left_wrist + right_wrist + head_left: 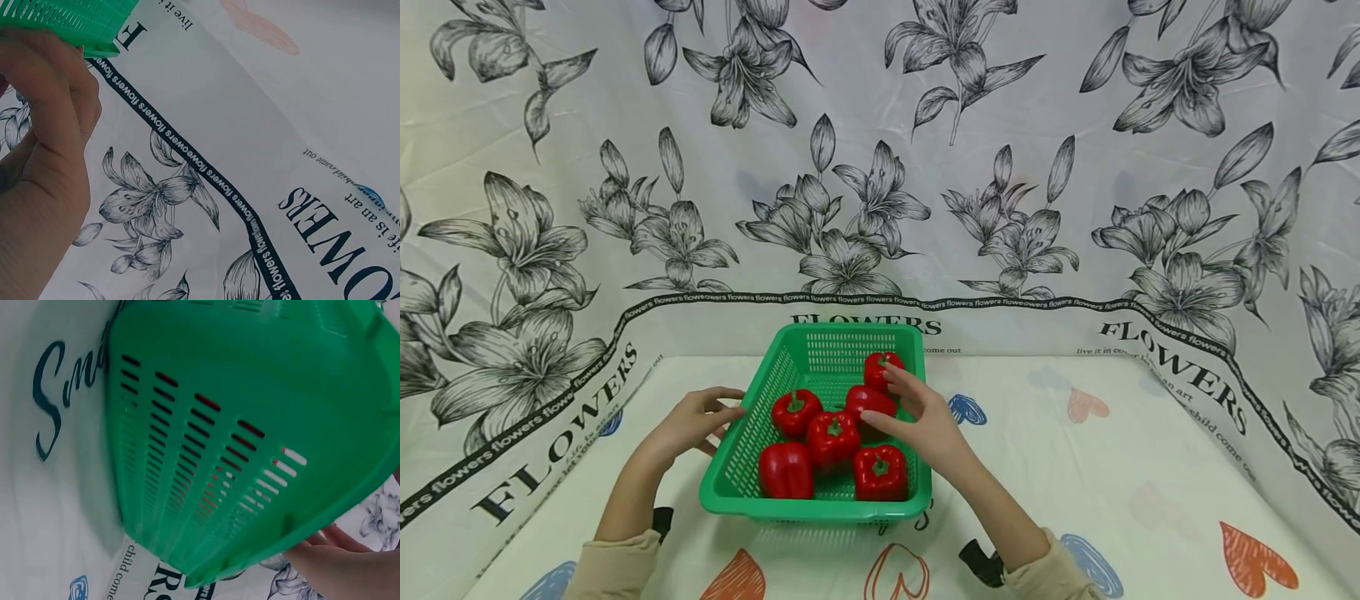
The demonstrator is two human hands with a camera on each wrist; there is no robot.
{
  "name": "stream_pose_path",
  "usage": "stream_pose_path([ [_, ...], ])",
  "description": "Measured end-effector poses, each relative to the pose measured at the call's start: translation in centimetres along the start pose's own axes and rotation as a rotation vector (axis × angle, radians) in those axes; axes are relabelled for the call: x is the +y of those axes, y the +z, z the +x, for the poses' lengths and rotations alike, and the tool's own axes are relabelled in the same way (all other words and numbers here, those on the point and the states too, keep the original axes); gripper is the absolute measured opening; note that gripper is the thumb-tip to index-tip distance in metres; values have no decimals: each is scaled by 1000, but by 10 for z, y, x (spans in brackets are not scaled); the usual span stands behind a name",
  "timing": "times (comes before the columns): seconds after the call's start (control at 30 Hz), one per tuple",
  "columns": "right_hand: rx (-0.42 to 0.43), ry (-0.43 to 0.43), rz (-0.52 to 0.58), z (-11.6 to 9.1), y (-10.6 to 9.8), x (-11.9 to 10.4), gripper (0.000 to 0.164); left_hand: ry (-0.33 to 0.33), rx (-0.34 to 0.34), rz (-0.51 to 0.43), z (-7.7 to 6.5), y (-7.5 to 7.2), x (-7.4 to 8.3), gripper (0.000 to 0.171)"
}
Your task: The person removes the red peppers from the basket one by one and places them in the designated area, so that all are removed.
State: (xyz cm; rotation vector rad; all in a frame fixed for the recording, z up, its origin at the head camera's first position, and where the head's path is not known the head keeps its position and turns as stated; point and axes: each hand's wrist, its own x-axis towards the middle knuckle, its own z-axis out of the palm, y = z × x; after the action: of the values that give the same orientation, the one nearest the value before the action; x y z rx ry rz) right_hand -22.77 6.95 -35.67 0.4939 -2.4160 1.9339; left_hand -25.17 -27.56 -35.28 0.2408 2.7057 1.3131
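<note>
A green plastic basket (806,507) with slotted walls stands on the table, holding several red bell peppers (833,442). My left hand (694,423) is at the basket's left rim, fingers loosely bent and fingertips at the edge; the left wrist view shows this hand (53,106) close against the green rim. My right hand (934,427) reaches over the right rim with fingers and thumb spread above a pepper (867,402) on that side. Nothing is seen gripped in it. The basket's wall (262,381) fills most of the right wrist view and hides part of that hand.
A pale tablecloth (1037,467) printed with hearts covers the table. Behind it hangs a white curtain (880,108) with black flower drawings, and similar cloth lines both sides. A black strap (981,562) is around the right wrist.
</note>
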Motion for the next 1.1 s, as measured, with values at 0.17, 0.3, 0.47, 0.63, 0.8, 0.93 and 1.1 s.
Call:
stream_pose_path([
  [0.17,-31,0,-3,-1,9,-1,72,3,0,-2,0,0,1,54],
  [0.3,-64,6,-2,0,15,-1,73,4,-4,-5,1,0,-1,55],
  [0.47,-107,6,19,3,21,1,74,-2,-7,-6,1,0,-2,56],
  [0.63,-121,15,-17,6,27,1,74,-6,-10,-15,2,-1,-2,57],
  [0.8,-122,29,-68,10,33,0,73,-5,-15,-15,3,-2,-1,57],
  [0.93,-135,33,-103,13,39,-1,73,-8,-13,-8,2,-2,-1,56],
  [1.1,-148,36,-155,17,44,1,73,-14,-11,-8,2,-1,-1,56],
])
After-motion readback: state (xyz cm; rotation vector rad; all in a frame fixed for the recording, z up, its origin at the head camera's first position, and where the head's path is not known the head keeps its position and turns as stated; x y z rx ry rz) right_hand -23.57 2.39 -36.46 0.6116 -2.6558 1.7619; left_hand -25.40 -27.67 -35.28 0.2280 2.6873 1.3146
